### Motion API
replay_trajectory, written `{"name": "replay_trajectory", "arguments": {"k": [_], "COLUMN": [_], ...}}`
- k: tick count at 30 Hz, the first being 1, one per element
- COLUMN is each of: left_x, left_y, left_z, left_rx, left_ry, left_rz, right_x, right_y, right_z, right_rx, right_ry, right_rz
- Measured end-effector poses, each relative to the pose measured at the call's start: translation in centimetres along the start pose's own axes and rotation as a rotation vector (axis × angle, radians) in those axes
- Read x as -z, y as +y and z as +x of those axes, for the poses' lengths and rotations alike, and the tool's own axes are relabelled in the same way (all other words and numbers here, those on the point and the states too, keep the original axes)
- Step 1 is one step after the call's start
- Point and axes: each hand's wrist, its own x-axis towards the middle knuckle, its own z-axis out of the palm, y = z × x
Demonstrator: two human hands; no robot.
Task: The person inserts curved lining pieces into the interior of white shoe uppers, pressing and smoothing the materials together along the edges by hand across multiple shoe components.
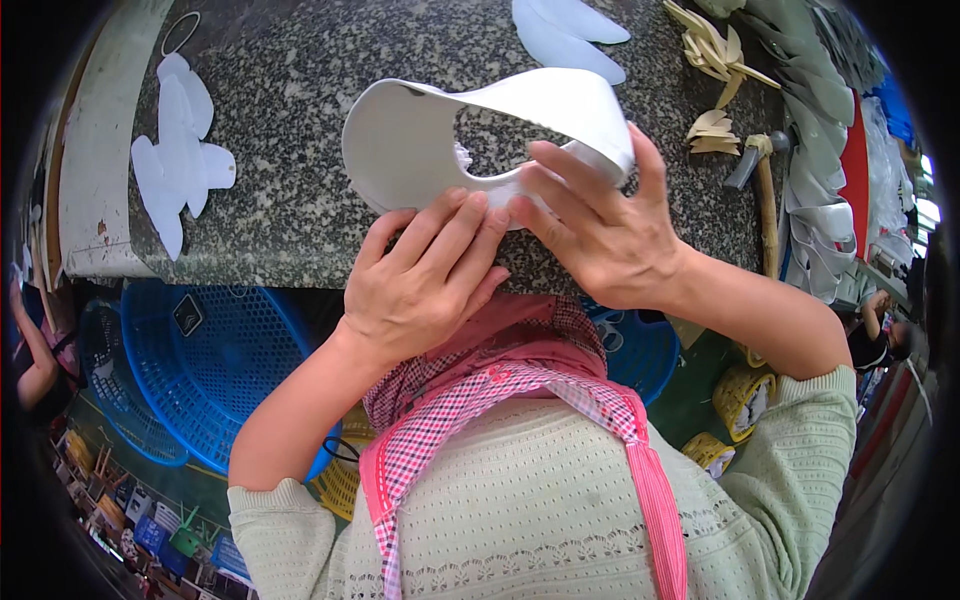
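A white shoe upper (400, 135), curved and open in the middle, stands on the speckled stone worktop in front of me. My left hand (425, 265) presses its fingers, close together, onto the near edge of the upper. From the right, my right hand (615, 225) grips the same upper, with the thumb at its near edge and the fingers bent over its right end. The fingertips of both hands almost meet at the near edge. What lies beneath them is hidden.
White cut pieces (180, 150) lie at the left, more white pieces (570, 35) at the back. Tan pieces (712, 130), a hammer (766, 190) and a row of pale shoe uppers (815, 150) are at the right. Blue baskets (215, 370) stand below the worktop's edge (210, 268).
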Motion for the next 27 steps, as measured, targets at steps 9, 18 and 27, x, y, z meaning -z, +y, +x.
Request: {"name": "replay_trajectory", "arguments": {"k": [9, 18, 27], "left_x": [1.7, 3.9, 9.1], "left_y": [-1.1, 0.2, 1.4], "left_z": [-0.7, 3.1, 7.0], "left_rx": [-0.029, 0.082, 0.488], "left_ry": [0.007, 0.206, 0.100], "left_rz": [-0.032, -0.014, -0.798], "right_x": [-0.3, 1.6, 5.7], "right_y": [1.9, 3.5, 2.1], "right_z": [-0.7, 2.7, 3.5], "right_rx": [0.046, -0.113, -0.473], "right_ry": [0.156, 0.220, 0.002], "right_rz": [-0.059, 0.340, 1.574]}}
